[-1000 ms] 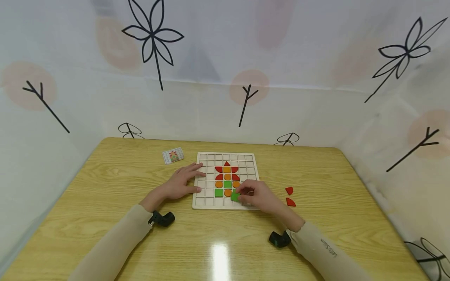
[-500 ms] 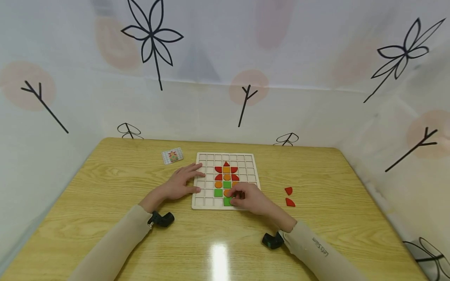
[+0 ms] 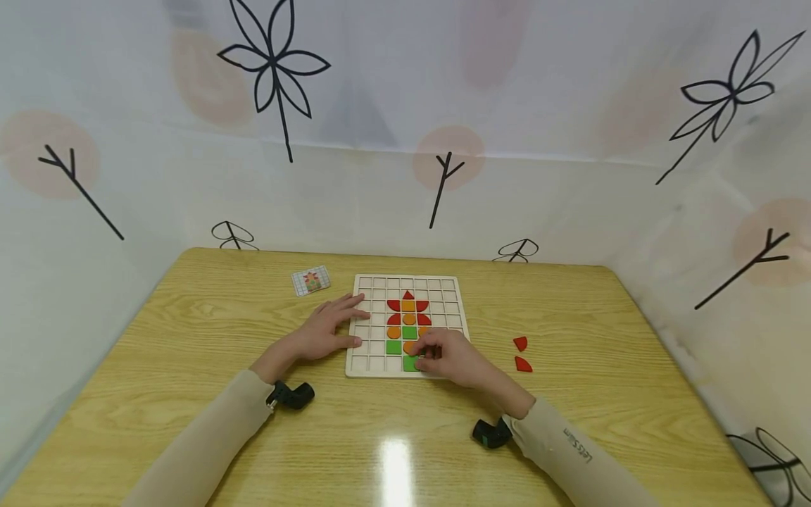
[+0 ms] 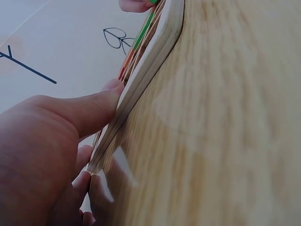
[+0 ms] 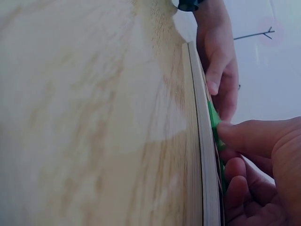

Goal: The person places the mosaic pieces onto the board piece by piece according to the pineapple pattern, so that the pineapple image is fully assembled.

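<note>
A white gridded board [image 3: 443, 287] lies on the table, bearing a figure of red, orange and green tiles. My right hand [image 3: 453, 358] pinches a green square tile [image 3: 410, 363] at the bottom row's middle cell. Thumb and tile [image 5: 213, 117] meet in the right wrist view; whether the tile sits fully flat I cannot tell. My left hand [image 3: 324, 329] rests on the board's left edge with fingers spread, its thumb [image 4: 101, 106] against the rim. Part of the figure's right side is hidden beneath my right hand.
Two red quarter-circle tiles [image 3: 520, 343] lie on the wooden table [image 3: 253, 451] to the right of the board. A small card [image 3: 310, 281] printed with a coloured figure lies at the back left. Patterned cloth [image 3: 355, 197] surrounds the table behind and at the sides.
Over the second, my right hand has brought the green square left and nearer to me, into the bottom row's middle cell. Since half a second ago it has barely moved. My left hand stays put.
</note>
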Tool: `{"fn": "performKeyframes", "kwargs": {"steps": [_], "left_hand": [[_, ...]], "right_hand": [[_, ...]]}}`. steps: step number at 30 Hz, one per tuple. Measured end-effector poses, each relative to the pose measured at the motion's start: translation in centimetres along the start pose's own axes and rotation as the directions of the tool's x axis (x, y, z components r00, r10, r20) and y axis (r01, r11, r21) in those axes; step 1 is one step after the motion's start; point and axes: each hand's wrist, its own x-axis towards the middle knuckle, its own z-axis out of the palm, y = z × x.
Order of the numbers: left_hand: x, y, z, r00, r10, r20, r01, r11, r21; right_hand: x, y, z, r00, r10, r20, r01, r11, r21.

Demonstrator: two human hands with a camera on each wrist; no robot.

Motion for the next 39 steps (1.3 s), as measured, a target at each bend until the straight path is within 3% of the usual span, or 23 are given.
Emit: {"fn": "performKeyframes", "kwargs": {"steps": [11,18,28,32,39], "left_hand": [[-0.1,0.0,0.0,1.000,0.008,-0.005,-0.008,1.000,0.011],[-0.1,-0.1,0.2,1.000,0.017,-0.008,-0.017,1.000,0.007],[-0.2,0.0,0.0,1.000,0.007,-0.005,-0.007,1.000,0.007],[-0.2,0.1,-0.1,1.000,0.003,0.001,-0.003,1.000,0.011],[-0.1,0.0,0.0,1.000,-0.005,0.006,0.005,1.000,0.010]], "right_hand": [[-0.3,0.6,-0.7,0.998,-0.060,-0.036,0.060,0.998,0.012],[-1.8,2.2,-3.3,0.994,0.044,-0.103,-0.046,0.999,-0.025],[-6.3,5.9,-9.0,0.957,0.162,-0.239,-0.192,0.975,-0.108],[-7.9,7.0,-10.7,0.944,0.230,-0.238,-0.259,0.961,-0.098],[-9.3,7.4,-12.3,0.957,0.246,-0.152,-0.267,0.955,-0.132]]}}
